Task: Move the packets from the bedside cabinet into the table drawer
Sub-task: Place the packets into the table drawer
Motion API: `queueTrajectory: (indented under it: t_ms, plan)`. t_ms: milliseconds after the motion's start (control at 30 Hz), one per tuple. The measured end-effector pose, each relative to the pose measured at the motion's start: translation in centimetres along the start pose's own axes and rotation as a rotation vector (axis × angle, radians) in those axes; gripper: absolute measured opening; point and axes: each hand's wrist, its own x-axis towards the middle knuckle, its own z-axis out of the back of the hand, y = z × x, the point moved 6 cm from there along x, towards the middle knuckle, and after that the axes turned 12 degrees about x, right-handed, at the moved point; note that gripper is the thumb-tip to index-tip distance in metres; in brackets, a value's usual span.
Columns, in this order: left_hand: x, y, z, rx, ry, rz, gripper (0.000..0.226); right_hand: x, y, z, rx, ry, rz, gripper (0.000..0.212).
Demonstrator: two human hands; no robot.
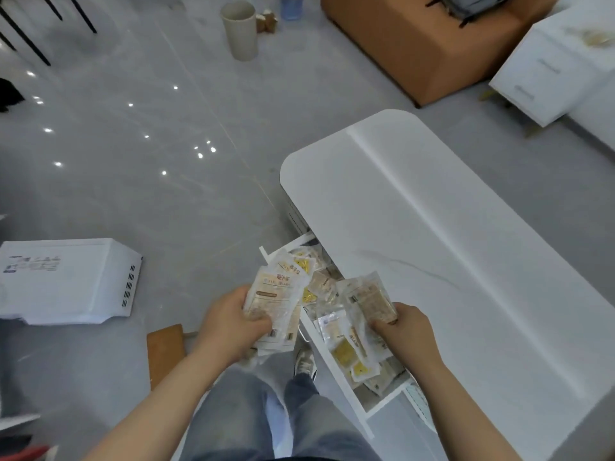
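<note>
My left hand point(233, 322) grips a fanned stack of white and beige packets point(278, 299) just left of the open drawer. My right hand point(404, 331) pinches a clear packet with brown contents point(367, 299) above the drawer. The white drawer point(327, 367) is pulled out from under the long white table point(432, 247) and holds several loose packets point(349, 352), some with yellow sachets inside. The bedside cabinet point(549, 74) stands at the far right.
A white box point(70, 281) lies on the grey tiled floor at the left. A brown board point(164, 351) lies near my legs. A beige cup point(240, 29) and an orange-brown upholstered block point(426, 44) stand at the back.
</note>
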Motion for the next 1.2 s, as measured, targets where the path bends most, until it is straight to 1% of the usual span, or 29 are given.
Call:
queueTrajectory:
  t_ms: [200,300,433,567,733,833,1000,1067,1133,1200]
  plan:
    - [5.8,-1.9,0.9,0.059,0.060,-0.066,0.021,2.4,1.0,-1.8,0.071,-0.028,-0.085,0.029]
    - [9.3,-2.1,1.1,0.089,0.118,-0.081,0.018,3.5,1.2,-3.1,0.068,-0.045,-0.145,0.028]
    - [14.5,-1.8,1.3,0.186,0.207,-0.111,0.019,5.1,1.1,-5.5,0.067,-0.072,-0.240,0.027]
    - [19.2,-1.2,0.3,0.258,0.309,-0.126,0.019,7.1,-0.4,-8.3,0.094,-0.121,-0.361,0.012]
    - [24.8,0.2,-2.7,0.304,0.410,-0.132,0.021,10.8,-3.4,-12.4,0.072,-0.113,-0.503,0.017]
    - [27.7,1.1,-5.2,0.320,0.425,-0.149,0.020,13.2,-5.3,-14.6,0.066,-0.100,-0.549,0.018]
    - [32.7,3.6,-10.0,0.317,0.417,-0.111,0.026,16.7,-9.1,-17.7,0.107,-0.151,-0.578,0.012]
    - [34.4,4.6,-11.9,0.294,0.417,-0.090,0.027,18.1,-10.7,-19.0,0.127,-0.153,-0.590,0.010]
    - [36.0,5.6,-13.8,0.244,0.402,-0.065,0.026,19.5,-12.2,-20.4,0.126,-0.159,-0.597,0.017]
    - [37.2,6.5,-15.5,0.190,0.387,-0.038,0.026,20.7,-13.6,-21.8,0.104,-0.156,-0.601,0.014]
